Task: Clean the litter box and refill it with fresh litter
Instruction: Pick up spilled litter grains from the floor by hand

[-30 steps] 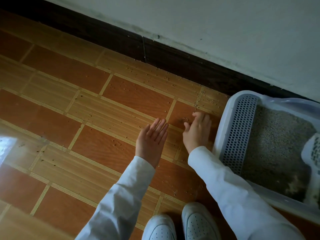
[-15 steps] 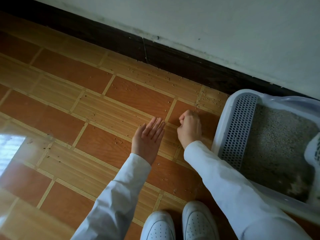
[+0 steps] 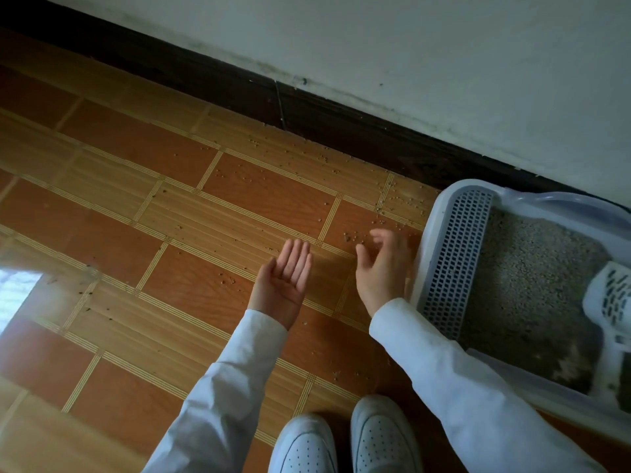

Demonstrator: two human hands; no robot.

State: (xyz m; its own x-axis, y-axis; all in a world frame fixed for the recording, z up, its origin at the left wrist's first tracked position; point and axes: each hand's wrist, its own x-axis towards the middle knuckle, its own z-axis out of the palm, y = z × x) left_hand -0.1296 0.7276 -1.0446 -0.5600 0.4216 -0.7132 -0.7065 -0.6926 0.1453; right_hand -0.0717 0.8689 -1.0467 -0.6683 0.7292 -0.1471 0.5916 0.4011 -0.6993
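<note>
Litter box (image 3: 454,268) sits just right of both open hands (image 3: 384,268).

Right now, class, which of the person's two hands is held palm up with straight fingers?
The left hand: flat, palm up, fingers straight and together. The right hand beside the litter box shows its back, fingers loosely curved.

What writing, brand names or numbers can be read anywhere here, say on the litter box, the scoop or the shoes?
None. The litter box, the white scoop lying in it and the white shoes show no lettering, only holes and slots. The tiled floor and the wall bear no text either.
</note>
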